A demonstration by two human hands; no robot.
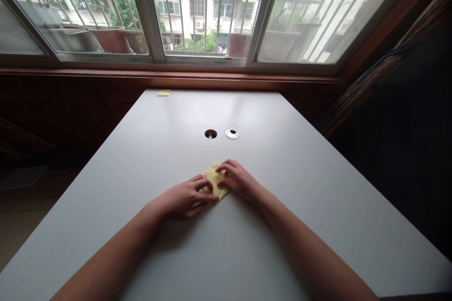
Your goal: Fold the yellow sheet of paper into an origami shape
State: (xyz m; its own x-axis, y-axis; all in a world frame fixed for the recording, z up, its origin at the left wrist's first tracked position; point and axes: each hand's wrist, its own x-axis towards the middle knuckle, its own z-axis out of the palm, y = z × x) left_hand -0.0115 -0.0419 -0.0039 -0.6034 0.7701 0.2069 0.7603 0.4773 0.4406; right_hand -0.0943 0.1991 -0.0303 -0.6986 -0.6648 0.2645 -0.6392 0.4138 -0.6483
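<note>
A small piece of yellow paper (213, 176) with creases, apparently folded, lies on the white table (226, 254) in front of me. My left hand (192, 196) comes in from the left, its fingers bent onto the paper's left and near edges, holding it. From the other side, my right hand (238, 179) grips the right part of the paper with curled fingers and thumb. The hands partly cover the paper, so its full outline is hidden.
Beyond the paper are a round hole (211, 134) in the tabletop and a silver grommet cover (232, 134). Yellow slips (163, 93) lie at the far left corner. A barred window (208, 14) stands behind the table, and a dark curtain (391, 70) hangs at right.
</note>
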